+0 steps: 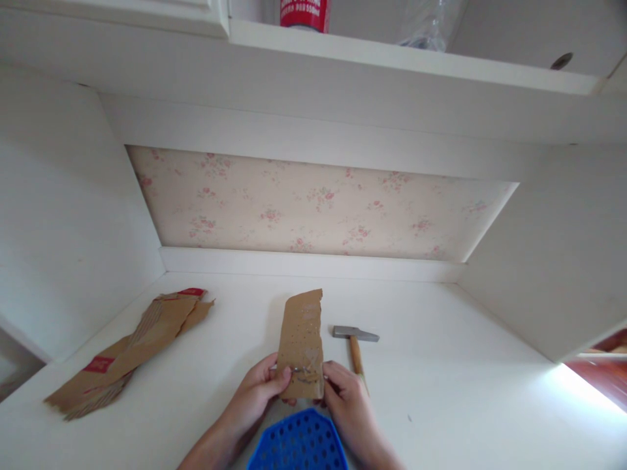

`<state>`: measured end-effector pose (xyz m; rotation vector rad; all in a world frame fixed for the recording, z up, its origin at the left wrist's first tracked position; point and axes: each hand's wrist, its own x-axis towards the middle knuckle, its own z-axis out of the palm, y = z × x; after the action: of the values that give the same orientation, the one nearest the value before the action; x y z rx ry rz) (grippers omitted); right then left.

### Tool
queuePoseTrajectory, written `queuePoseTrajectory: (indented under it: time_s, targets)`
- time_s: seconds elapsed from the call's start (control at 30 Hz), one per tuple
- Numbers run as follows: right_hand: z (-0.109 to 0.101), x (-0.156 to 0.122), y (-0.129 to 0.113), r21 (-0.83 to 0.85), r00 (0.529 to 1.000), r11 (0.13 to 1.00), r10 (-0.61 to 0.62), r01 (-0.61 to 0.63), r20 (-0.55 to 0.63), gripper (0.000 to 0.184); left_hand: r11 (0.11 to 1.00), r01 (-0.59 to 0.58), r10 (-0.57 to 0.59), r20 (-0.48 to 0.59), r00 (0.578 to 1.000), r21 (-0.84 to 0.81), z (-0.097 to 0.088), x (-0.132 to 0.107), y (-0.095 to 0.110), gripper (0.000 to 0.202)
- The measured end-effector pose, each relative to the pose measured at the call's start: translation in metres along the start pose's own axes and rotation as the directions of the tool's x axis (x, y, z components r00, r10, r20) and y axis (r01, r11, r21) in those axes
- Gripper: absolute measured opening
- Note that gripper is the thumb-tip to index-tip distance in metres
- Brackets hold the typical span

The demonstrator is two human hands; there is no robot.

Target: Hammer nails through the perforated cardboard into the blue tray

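Cardboard piece (301, 333) was held over the white counter (441, 391), left hand (259, 390) pinching one edge, right hand (349, 395) closed on the other, fingers partly hidden from me. My view cut off the blue basket (295, 421); the hammer (355, 333) vanished partly behind a hand.

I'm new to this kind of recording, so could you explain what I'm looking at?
There's no machine: these are a person's bare hands, in one picture from a camera worn on their head. The left hand holds a flat brown cardboard piece; the right hand is at its right edge. On the white work surface lie torn brown cardboard strips with red patches, left, and a grey-headed, wooden-handled hammer, right. A blue container full of round holes shows between the forearms.
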<state>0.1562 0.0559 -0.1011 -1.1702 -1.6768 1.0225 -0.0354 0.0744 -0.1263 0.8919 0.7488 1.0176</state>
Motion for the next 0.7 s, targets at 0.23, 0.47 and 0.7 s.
queuePoseTrajectory:
  time_s: [0.23,0.47,0.7]
  targets:
    - [-0.006,0.002,-0.005,-0.223,0.997,0.972,-0.07,0.072,0.02,0.031,0.997,-0.018,0.014,-0.047,0.999,-0.081,-0.001,0.002,0.0,0.046]
    - [-0.007,0.002,-0.007,-0.366,0.996,0.927,-0.091,0.086,0.006,0.03,0.989,-0.033,0.017,-0.113,0.994,-0.146,0.001,0.001,0.005,0.046]
    - [-0.011,0.002,-0.009,-0.452,0.995,0.886,-0.092,0.102,0.043,0.03,0.987,-0.025,0.006,-0.12,0.993,-0.157,0.002,0.002,0.004,0.046]
